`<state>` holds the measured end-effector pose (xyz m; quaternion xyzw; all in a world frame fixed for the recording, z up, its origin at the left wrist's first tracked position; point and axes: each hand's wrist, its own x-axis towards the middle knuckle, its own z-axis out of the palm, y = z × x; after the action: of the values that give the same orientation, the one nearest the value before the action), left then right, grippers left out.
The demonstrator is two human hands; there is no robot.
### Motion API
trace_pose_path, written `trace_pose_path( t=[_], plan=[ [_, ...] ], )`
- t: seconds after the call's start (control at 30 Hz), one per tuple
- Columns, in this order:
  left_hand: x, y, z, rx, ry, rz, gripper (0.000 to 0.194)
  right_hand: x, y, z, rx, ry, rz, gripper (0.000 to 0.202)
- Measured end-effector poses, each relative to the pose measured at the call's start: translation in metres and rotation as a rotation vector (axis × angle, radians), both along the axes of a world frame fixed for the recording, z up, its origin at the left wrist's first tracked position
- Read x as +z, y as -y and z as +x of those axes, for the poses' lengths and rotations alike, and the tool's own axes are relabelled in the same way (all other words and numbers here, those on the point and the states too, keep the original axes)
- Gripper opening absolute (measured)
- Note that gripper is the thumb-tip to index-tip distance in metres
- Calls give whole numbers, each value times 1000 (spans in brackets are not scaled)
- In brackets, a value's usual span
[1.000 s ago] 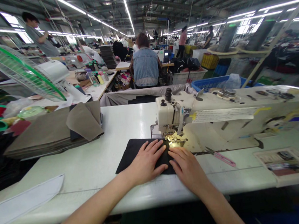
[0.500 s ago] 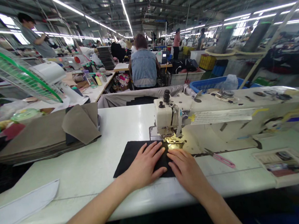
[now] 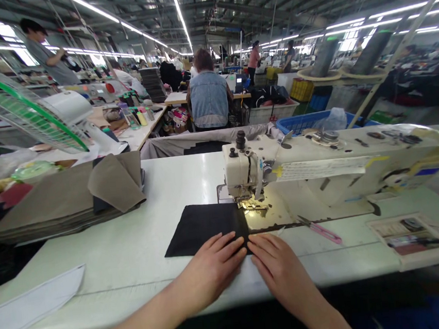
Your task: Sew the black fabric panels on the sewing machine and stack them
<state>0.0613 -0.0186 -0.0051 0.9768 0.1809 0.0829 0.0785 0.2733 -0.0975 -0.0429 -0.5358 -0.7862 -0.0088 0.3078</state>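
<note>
A dark folded piece of fabric (image 3: 204,229) lies flat on the white table, its right edge running up to the presser foot (image 3: 254,206) of a sewing machine (image 3: 243,170). My left hand (image 3: 217,268) grips the near right corner of the fabric, fingers on top and thumb hidden. Close beside it, my right hand (image 3: 277,262) has its fingers drawn together at the same corner, fingertips against the fabric's edge. Pink-handled snips (image 3: 322,231) rest to the right of my right hand.
Layered grey-brown fabric pieces (image 3: 52,198) are stacked at the left, behind a pale pointed panel (image 3: 34,304). A fan (image 3: 23,106) stands beyond them. At the right is a small tool tray (image 3: 413,239). Ahead, a person in a denim vest (image 3: 208,98) sits facing away.
Both hands have slid nearer to me along the fabric's right edge, baring more of it. My left thumb has gone out of sight. The fabric looks nearly unmoved.
</note>
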Motion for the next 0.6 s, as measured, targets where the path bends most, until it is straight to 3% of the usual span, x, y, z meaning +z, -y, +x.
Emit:
trace_pose_path(
  t=[0.17,0.6],
  plan=[
    [4,-5,0,12,-13,6,39,1,-3,-1,-21,-14,-18,28],
    [-2,-76,13,64,67,4,37,11,-67,2,-176,49,-52,19]
  ],
)
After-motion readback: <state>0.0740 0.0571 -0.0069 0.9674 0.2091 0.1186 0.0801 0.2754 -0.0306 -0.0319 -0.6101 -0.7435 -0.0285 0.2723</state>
